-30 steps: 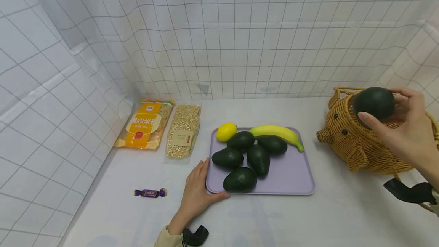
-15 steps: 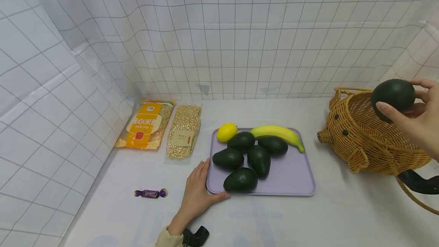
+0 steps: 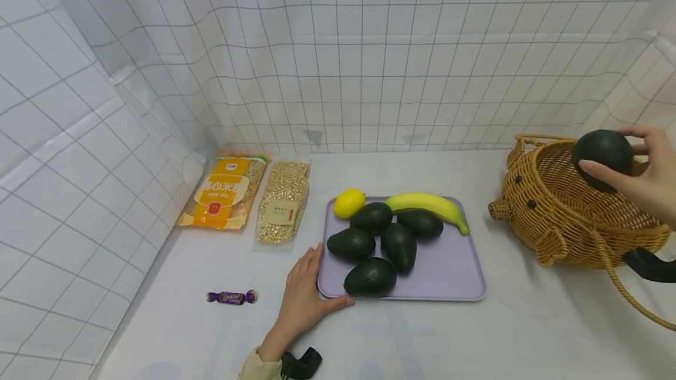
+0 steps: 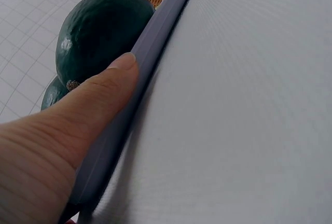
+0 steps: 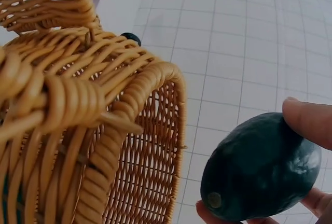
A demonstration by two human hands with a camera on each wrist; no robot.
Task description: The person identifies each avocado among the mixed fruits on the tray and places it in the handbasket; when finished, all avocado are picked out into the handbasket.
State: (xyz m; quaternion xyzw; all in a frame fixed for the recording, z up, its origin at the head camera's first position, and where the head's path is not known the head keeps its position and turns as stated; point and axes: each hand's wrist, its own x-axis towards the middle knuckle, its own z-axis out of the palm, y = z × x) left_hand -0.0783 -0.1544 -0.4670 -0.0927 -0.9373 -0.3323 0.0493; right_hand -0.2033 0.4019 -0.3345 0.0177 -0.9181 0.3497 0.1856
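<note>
At the right of the head view, my right hand [image 3: 652,163] grips a dark green avocado [image 3: 603,160] above the mouth of a pig-shaped wicker basket [image 3: 560,227]. The right wrist view shows thumb and fingers on either side of that avocado [image 5: 259,169], off the basket's rim [image 5: 174,79]. My left hand [image 3: 303,295] rests at the near left corner of a lilac tray [image 3: 443,274], thumb along its front edge. On the tray lie several avocados [image 3: 371,277], a lemon [image 3: 349,203] and a banana [image 3: 425,203]. In the left wrist view my thumb touches the tray's rim [image 4: 155,32].
Left of the tray lie an orange-and-clear food bag [image 3: 224,192] and a clear bag of grains [image 3: 283,201]. A purple wrapped candy [image 3: 232,297] is nearer the front left. A white grid curtain [image 3: 348,75] hangs behind the table. The basket's cord strap [image 3: 615,280] trails onto the table.
My right hand has carried the avocado to the right over the basket, first rising, then dipping slightly. My left hand and the things on the tray have stayed put.
</note>
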